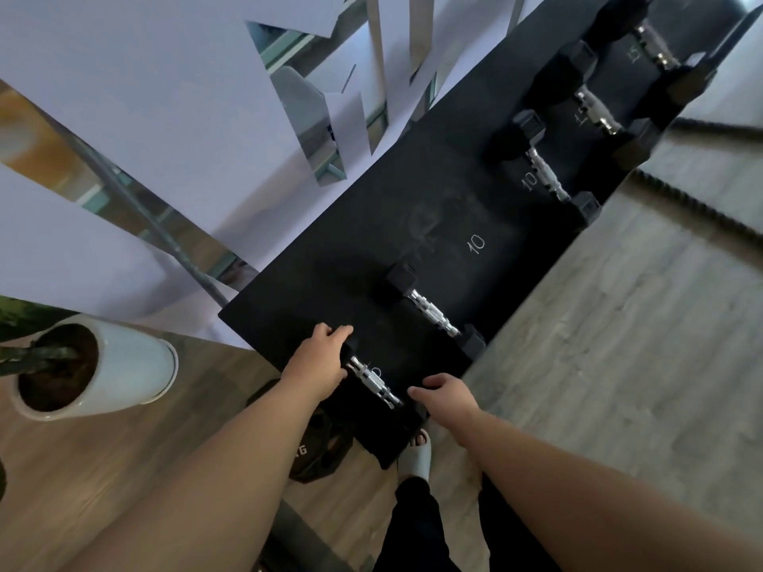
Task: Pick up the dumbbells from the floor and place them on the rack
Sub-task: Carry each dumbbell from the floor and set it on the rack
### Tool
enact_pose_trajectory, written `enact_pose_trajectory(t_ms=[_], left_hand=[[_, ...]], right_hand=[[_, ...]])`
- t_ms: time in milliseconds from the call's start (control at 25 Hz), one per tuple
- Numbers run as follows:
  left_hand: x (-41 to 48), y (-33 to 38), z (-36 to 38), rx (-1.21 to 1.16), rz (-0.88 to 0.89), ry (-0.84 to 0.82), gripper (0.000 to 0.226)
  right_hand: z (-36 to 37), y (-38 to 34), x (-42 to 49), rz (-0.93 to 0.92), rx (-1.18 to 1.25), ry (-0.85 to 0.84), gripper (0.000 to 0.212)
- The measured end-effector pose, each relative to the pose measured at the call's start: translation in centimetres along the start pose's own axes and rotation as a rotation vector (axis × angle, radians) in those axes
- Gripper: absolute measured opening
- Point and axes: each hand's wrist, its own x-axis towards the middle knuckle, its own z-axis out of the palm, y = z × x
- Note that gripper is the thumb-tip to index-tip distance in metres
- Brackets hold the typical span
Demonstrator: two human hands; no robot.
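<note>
My left hand (320, 357) and right hand (448, 396) each cup one head of the nearest dumbbell (373, 381), which lies on the rack (371, 225) at its near end. A 2nd dumbbell (431, 309) sits just beyond it on the rack — 3 more farther along, approx. in a row, near chalk nos. "10".

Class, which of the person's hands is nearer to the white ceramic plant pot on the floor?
Left. The left hand grips the near dumbbell's far head, on the side toward the white ceramic plant pot; the right hand rests at its other end, farther away.
</note>
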Motion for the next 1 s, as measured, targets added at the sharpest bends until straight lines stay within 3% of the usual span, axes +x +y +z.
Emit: enact_pose_trajectory(t_ms=[120, 240, 440, 560, 760, 1000], left_hand=[[-0.8, -0.2, -0.8, 0.222, 0.051, -0.035, 0.092], [-0.5, 0.5, -1.3, 0.432, 0.171, 0.064, 0.081], [1.3, 1.3, -1.8, 0.401, 0.2, 0.038, 0.059], [1.7, 0.5, -1.0, 0.39, 0.21, 0.013, 0.07], [1.5, 0.0, -0.6, 0.369, 0.197, 0.022, 0.076], [1.4, 0.2, -0.7, 0.375, 0.189, 0.021, 0.076]], right_hand=[[-4.0, -1.5, -0.3, -0.07, -0.117, 0.059, 0.049], [-5.6, -1.5, -0.5, -0.143, -0.304, 0.053, 0.054], [-0.1, -0.2, 0.8, -0.265, -0.555, -0.109, 0.081], [3.1, 1.0, 2.0, -0.277, -0.662, -0.107, 0.097], [3.7, 0.8, 3.4, -0.331, -0.831, -0.159, 0.081], [3.9, 0.9, 3.6, -0.336, -0.867, -0.148, 0.078]])
